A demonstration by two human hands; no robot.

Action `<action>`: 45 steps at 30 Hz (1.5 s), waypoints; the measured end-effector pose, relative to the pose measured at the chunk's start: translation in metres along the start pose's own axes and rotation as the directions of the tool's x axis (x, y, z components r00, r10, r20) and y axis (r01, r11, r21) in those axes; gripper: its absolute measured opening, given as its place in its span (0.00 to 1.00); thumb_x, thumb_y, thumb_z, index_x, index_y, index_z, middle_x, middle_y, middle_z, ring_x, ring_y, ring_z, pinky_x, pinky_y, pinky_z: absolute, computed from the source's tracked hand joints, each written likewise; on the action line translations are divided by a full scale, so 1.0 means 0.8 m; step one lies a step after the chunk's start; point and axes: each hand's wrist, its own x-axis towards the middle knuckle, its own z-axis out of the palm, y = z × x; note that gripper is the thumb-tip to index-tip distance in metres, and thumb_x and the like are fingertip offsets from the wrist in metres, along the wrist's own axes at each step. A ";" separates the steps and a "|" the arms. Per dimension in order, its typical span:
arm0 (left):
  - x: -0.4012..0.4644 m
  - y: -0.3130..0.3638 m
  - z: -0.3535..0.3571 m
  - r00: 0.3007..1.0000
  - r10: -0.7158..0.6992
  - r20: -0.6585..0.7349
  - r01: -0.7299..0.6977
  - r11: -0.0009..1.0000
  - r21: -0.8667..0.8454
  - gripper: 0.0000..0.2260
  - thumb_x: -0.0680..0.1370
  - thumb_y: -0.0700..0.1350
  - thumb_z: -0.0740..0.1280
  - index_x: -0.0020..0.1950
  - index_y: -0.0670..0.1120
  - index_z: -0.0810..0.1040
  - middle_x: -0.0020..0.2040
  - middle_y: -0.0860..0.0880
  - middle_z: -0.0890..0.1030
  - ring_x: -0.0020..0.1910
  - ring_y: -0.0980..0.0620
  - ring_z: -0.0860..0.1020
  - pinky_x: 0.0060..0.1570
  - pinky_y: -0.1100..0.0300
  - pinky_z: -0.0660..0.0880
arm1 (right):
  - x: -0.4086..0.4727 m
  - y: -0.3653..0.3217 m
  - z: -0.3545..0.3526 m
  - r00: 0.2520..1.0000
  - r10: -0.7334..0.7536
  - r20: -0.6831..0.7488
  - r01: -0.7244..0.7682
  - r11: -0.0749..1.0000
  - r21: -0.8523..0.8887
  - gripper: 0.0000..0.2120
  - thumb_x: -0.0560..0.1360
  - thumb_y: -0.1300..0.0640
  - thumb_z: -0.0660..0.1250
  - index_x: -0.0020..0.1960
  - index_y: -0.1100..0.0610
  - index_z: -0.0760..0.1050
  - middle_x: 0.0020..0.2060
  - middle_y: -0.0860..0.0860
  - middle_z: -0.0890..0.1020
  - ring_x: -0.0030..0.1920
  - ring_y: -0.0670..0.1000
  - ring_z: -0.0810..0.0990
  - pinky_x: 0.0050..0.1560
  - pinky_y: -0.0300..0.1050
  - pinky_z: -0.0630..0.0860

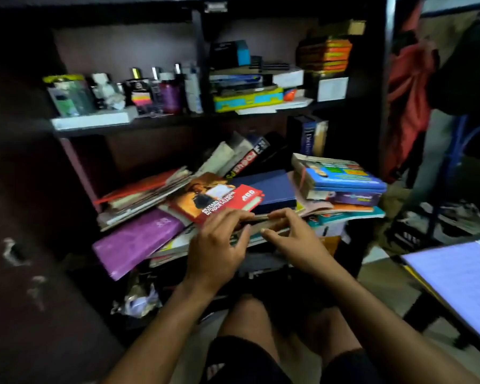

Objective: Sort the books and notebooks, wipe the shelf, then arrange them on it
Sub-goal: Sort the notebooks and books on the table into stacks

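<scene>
A dark shelf [128, 126] holds a messy heap of books on its lower level. A red-covered book [219, 198] lies on top, a dark blue book [269, 189] beside it, a purple notebook [139, 239] hanging over the front left. A stack with a blue book [344, 178] rises on the right. My left hand [219, 245] and my right hand [291, 236] both pinch a thin dark book [257, 220] at the front edge of the heap, under the red one. A dictionary [306, 137] stands upright at the back.
The upper level carries bottles [161, 90], boxes and an orange stack [327, 54]. Crumpled wrappers [139, 300] lie on the floor below. An open lined notebook [460, 275] rests at the right. Red cloth [408, 92] hangs beside the shelf. My knees are under the hands.
</scene>
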 end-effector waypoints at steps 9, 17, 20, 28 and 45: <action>-0.078 -0.127 -0.081 0.890 -0.455 0.037 0.432 0.866 0.253 0.26 0.74 0.49 0.76 0.71 0.54 0.73 0.69 0.50 0.74 0.69 0.45 0.71 0.68 0.47 0.69 | -0.026 -0.052 0.091 0.947 0.096 0.307 -0.112 0.993 0.037 0.18 0.77 0.44 0.72 0.63 0.48 0.73 0.50 0.48 0.84 0.48 0.46 0.84 0.42 0.40 0.78; -0.105 -0.181 -0.106 0.877 -0.457 0.151 0.309 0.775 0.552 0.31 0.76 0.42 0.72 0.77 0.57 0.68 0.78 0.48 0.68 0.75 0.43 0.66 0.73 0.46 0.62 | -0.016 -0.073 0.143 0.903 0.024 0.430 0.047 0.987 -0.154 0.21 0.79 0.45 0.69 0.68 0.49 0.71 0.56 0.48 0.81 0.52 0.46 0.82 0.54 0.46 0.82; -0.094 -0.191 -0.105 0.888 -0.439 0.136 0.299 0.778 0.553 0.30 0.77 0.34 0.67 0.76 0.56 0.71 0.74 0.46 0.74 0.71 0.42 0.72 0.71 0.46 0.66 | -0.012 -0.088 0.150 0.912 0.022 0.409 -0.027 1.000 0.006 0.18 0.79 0.42 0.68 0.63 0.52 0.75 0.55 0.47 0.82 0.54 0.46 0.82 0.57 0.50 0.81; -0.109 -0.171 -0.098 0.989 -0.109 0.104 0.031 0.819 0.573 0.20 0.77 0.45 0.69 0.69 0.47 0.79 0.63 0.48 0.83 0.48 0.43 0.78 0.49 0.48 0.77 | 0.009 -0.103 0.140 0.947 0.045 0.317 -0.129 0.959 0.250 0.20 0.77 0.42 0.71 0.63 0.51 0.72 0.55 0.49 0.83 0.54 0.51 0.84 0.56 0.54 0.82; -0.069 -0.156 -0.114 0.890 -0.435 0.137 0.288 0.769 0.570 0.29 0.80 0.38 0.63 0.81 0.50 0.62 0.74 0.45 0.71 0.66 0.39 0.75 0.65 0.44 0.72 | 0.070 -0.070 0.005 0.977 0.089 -0.194 -0.074 0.994 0.083 0.02 0.82 0.57 0.65 0.51 0.53 0.76 0.44 0.55 0.84 0.40 0.54 0.86 0.35 0.49 0.83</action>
